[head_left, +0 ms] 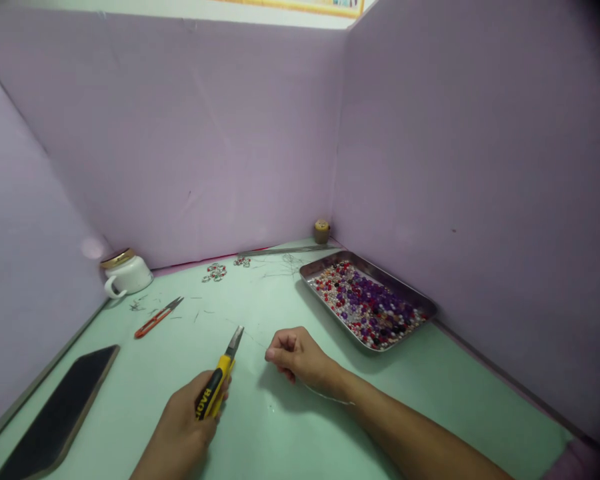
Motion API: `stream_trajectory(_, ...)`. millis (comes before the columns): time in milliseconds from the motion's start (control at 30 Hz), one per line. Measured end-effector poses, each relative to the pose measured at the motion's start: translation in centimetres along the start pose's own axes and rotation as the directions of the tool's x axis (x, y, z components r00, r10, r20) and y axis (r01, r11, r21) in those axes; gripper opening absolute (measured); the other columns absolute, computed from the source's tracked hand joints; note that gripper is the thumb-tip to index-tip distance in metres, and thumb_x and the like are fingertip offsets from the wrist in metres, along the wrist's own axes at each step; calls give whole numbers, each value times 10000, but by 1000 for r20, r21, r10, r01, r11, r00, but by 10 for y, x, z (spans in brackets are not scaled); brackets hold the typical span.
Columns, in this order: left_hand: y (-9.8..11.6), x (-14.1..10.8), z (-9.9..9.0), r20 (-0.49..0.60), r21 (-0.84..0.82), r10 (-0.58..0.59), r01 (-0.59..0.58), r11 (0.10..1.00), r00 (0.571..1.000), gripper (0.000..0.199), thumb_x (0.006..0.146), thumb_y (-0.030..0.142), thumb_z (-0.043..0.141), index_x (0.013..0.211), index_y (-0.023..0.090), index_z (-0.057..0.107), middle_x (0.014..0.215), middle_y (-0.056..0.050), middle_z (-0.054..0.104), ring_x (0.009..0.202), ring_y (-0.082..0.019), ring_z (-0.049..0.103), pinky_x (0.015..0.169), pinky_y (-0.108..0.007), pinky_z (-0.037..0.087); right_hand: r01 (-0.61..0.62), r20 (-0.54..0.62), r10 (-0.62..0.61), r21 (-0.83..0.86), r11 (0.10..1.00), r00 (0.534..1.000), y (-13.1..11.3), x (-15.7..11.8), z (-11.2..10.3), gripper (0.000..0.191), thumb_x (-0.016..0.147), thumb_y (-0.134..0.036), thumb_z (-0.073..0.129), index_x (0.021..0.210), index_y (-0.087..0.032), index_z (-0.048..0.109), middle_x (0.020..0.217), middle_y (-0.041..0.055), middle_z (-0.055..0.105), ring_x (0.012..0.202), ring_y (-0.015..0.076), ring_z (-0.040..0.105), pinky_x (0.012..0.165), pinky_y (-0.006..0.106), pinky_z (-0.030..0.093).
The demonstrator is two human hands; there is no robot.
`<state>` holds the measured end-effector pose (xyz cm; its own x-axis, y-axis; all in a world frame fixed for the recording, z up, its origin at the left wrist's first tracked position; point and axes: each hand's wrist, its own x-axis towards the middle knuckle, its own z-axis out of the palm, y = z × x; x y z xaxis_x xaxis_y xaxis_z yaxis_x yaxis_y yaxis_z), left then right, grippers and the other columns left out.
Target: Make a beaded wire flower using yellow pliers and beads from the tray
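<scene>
My left hand (187, 417) is closed around yellow-and-black pliers (221, 380), their metal jaws pointing up and away from me. To the right of the jaws, my right hand (300, 357) pinches a thin wire (253, 339) between thumb and fingertips. One end of this wire runs out toward the pliers' tip; whether it touches the jaws I cannot tell. A pale strand (327, 398) comes out behind the right hand and lies along the wrist. Both hands are just above the pale green tabletop (245, 447).
A metal tray (325, 308) of mixed beads stands at the right. Orange-handled thread snips (157, 319), a dark flat board (60, 413) and a white lidded mug (130, 275) are on the left. Beaded pieces (215, 272), long wires (287, 251) and a small pot (322, 232) sit toward the back partition.
</scene>
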<state>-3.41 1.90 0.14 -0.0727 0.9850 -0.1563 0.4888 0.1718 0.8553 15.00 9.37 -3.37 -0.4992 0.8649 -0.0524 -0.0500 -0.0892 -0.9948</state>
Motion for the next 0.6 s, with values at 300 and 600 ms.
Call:
stream_trajectory(300,-1,-2,4,10,-151,-15,16,988,1000,286,439,99,391,682,200,501,653,12,566,662,-176,528,574,-228,419,6,8,-6,11,1000,1000,1,2,-8,139,658,-250,583,600,-136,529,436,-59,453,328,41,362,315,159,299)
stream_trajectory(600,-8,2,3,148,-161,-23,48,986,989,451,456,80,409,874,161,556,799,-32,625,759,-208,552,670,-263,425,-64,-55,68,69,996,996,-1,4,-2,166,668,-262,558,613,-112,603,361,-76,408,279,29,322,284,153,253)
